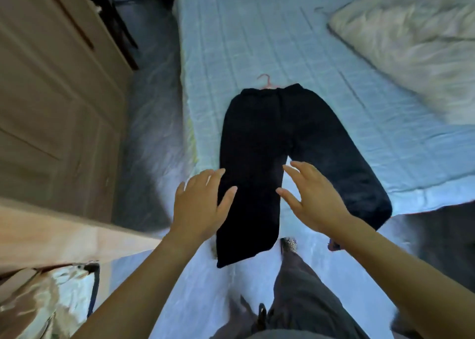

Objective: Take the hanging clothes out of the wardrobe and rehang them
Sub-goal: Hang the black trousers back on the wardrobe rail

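Observation:
Black trousers (267,138) lie spread flat on the bed (257,42), waistband away from me, both legs hanging over the near edge. A pink hanger (267,81) sticks out from under the waistband; only its hook and neck show. My left hand (199,205) is open with straight fingers at the outer side of the left trouser leg, the thumb over the cloth. My right hand (312,197) hovers open with spread fingers over the gap between the two legs. Neither hand grips anything.
A wooden wardrobe (59,94) stands at the left, its doors closed. A rumpled white duvet (416,45) fills the bed's far right. A shiny cloth bundle (43,300) sits at the lower left. My own grey-trousered legs (300,295) stand on the pale floor.

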Tool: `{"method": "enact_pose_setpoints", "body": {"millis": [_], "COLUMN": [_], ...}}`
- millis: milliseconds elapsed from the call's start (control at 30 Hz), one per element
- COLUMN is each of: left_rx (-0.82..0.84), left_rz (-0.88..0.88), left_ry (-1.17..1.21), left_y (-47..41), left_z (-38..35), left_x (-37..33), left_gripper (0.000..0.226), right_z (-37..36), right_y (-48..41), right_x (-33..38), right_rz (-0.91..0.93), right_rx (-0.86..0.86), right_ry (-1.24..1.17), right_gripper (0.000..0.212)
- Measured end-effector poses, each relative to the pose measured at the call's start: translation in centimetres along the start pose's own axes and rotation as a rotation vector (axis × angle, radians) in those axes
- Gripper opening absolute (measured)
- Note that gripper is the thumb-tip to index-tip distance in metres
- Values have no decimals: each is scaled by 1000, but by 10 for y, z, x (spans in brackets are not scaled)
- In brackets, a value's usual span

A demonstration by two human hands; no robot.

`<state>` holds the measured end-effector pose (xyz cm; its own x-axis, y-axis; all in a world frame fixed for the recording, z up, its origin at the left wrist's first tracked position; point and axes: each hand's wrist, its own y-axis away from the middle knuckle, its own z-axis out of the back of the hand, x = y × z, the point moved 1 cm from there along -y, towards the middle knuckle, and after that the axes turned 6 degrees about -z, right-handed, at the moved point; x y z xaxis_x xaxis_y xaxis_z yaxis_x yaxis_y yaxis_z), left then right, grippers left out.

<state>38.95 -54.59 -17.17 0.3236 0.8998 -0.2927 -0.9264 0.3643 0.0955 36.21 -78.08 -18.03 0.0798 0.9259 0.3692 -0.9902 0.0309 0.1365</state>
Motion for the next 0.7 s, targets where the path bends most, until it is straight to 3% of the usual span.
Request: {"method": "enact_pose_setpoints", "body": {"millis": [300, 533, 700], "left_rx": [131, 151, 202], "left_rz": [41, 98, 149], "left_ry": [-37, -82, -13], "left_y": [-225, -343, -430], "left_z": [-56, -64, -78], "left_x": [-55, -18, 16], "left_gripper": [72, 72, 48], "right_z": [33, 14, -11], "right_y": [-207, -352, -440], "right_x": [-146, -189, -211], "right_rz": [12, 58, 17], "right_rx": [114, 210, 211], "right_ry": [-18, -51, -49], "right_gripper": [55, 52, 52]}}
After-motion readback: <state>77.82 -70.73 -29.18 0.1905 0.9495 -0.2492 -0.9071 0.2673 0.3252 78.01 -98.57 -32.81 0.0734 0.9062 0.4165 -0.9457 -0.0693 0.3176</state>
